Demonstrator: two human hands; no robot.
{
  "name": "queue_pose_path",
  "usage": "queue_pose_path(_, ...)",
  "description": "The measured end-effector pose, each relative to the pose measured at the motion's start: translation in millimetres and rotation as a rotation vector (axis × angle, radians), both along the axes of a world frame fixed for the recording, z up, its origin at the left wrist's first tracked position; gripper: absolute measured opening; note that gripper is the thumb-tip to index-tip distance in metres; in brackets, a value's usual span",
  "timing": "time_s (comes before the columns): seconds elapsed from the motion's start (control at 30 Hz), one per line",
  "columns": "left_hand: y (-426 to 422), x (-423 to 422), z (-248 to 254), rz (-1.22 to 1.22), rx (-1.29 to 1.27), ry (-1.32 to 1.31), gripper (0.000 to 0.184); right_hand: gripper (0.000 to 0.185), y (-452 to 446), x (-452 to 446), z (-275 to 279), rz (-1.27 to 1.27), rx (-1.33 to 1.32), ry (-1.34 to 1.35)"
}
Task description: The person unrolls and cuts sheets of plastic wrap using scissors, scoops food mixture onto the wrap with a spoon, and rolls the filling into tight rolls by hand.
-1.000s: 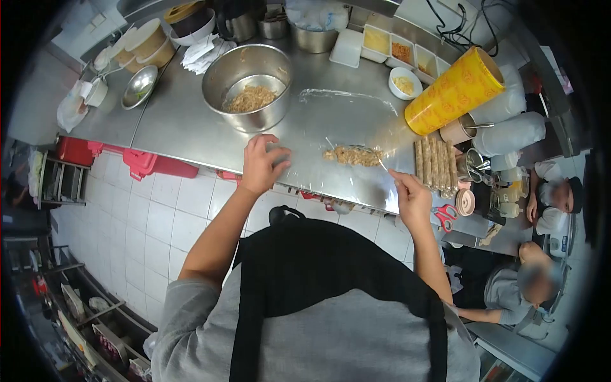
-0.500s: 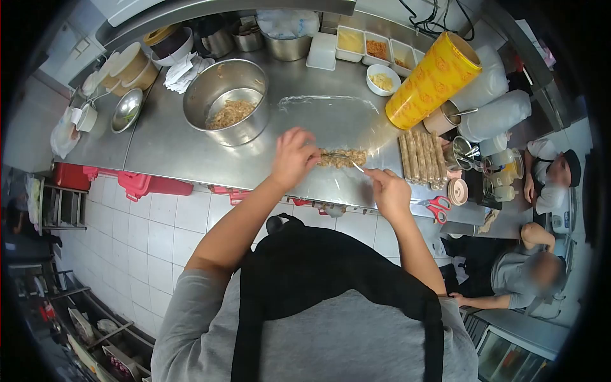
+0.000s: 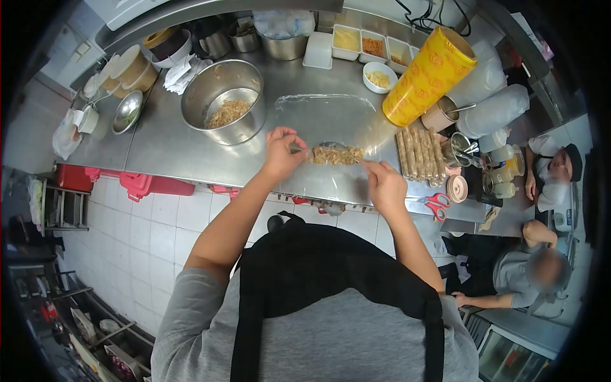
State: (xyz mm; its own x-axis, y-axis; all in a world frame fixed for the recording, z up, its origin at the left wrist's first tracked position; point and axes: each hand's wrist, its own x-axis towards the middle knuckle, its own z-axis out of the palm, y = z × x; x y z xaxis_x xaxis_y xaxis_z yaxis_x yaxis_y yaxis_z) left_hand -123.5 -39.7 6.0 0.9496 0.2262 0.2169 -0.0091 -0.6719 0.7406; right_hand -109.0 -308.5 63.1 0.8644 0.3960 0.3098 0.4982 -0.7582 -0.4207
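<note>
A strip of brownish minced filling (image 3: 340,156) lies on clear plastic film (image 3: 326,100) spread over the steel counter. My right hand (image 3: 387,186) grips a metal spoon (image 3: 333,146) by its handle, and the spoon's bowl rests along the upper edge of the strip. At the strip's left end is my left hand (image 3: 283,154), fingers loosely bent, with a gap between thumb and forefinger and nothing visible held. Further left stands a large steel pot (image 3: 224,102) with more filling inside. Several film-wrapped rolls (image 3: 421,156) lie side by side to the right.
A large yellow film roll (image 3: 429,76) stands tilted behind the wrapped rolls. Red-handled scissors (image 3: 437,206) lie at the front edge. White trays (image 3: 345,42) and a small white bowl (image 3: 380,77) hold ingredients at the back. Two people (image 3: 528,280) are at the right.
My left hand has drawn slightly left, its fingers parting from the strip's end. The spoon has turned flatter, its bowl now at the strip's upper edge. My right hand shifted slightly.
</note>
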Motion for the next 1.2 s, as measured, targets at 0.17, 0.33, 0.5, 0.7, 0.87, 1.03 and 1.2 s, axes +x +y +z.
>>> queue_pose_path(0.17, 0, -3, 1, -0.075, 0.137, 0.018, 0.01, 0.025, 3, 11, 1, 0.042, -0.075, -0.051)
queue_pose_path(0.33, -6, 2, -1, -0.105, 0.15, -0.003, 0.016, 0.025, -6, -3, 24, 0.057, -0.037, -0.076)
queue_pose_path(0.5, 0, 5, -5, -0.082, 0.133, 0.04, 0.019, 0.027, 12, -3, 2, 0.107, -0.063, -0.1)
queue_pose_path(0.7, 14, -3, -11, 0.017, 0.119, 0.045, 0.023, 0.027, 27, -9, 1, 0.183, -0.014, -0.141)
queue_pose_path(0.87, 29, -26, -8, 0.084, 0.16, -0.089, 0.027, 0.025, 13, 1, 10, -0.01, -0.014, 0.017)
queue_pose_path(1.03, 43, -53, -13, 0.143, 0.15, -0.215, 0.025, 0.023, 15, 9, -1, 0.027, -0.041, 0.105)
queue_pose_path(1.2, 55, -65, -18, 0.212, 0.216, -0.25, 0.022, 0.022, -4, 18, -3, -0.065, -0.017, 0.051)
